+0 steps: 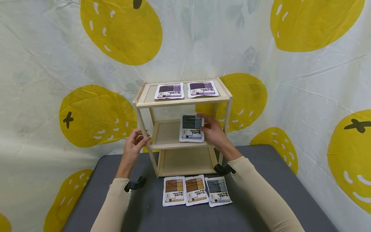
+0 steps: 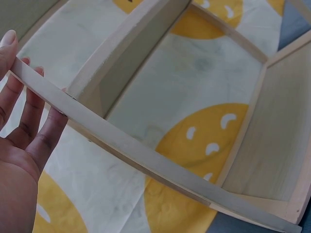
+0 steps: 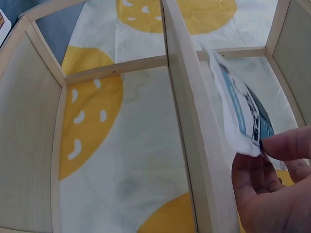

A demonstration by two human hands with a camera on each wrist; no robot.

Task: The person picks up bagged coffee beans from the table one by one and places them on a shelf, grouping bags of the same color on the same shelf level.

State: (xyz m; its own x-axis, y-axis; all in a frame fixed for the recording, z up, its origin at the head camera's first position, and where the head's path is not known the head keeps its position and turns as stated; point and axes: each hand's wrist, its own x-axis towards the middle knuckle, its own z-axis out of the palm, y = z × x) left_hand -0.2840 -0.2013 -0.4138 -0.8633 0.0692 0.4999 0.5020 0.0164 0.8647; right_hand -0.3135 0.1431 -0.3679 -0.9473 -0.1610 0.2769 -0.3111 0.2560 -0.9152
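the right hand [image 1: 214, 131] pinches a blue packet [image 1: 190, 129] by its right edge between thumb and fingers, holding it tilted at the front of the middle shelf [image 1: 166, 132]; the left hand [image 1: 134, 145] grips the left post [image 1: 140, 120]. the packet could slip off the shelf's front lip if that one-sided pinch loosens, and a hard tug on the post might shift the rack [image 1: 228, 112]. the top shelf [image 1: 185, 103] carries two purple packets [image 1: 169, 91] [image 1: 203, 89]; two brown packets [image 1: 175, 190] [image 1: 196, 189] and another blue one [image 1: 218, 190] lie in front on the table [image 1: 150, 209].
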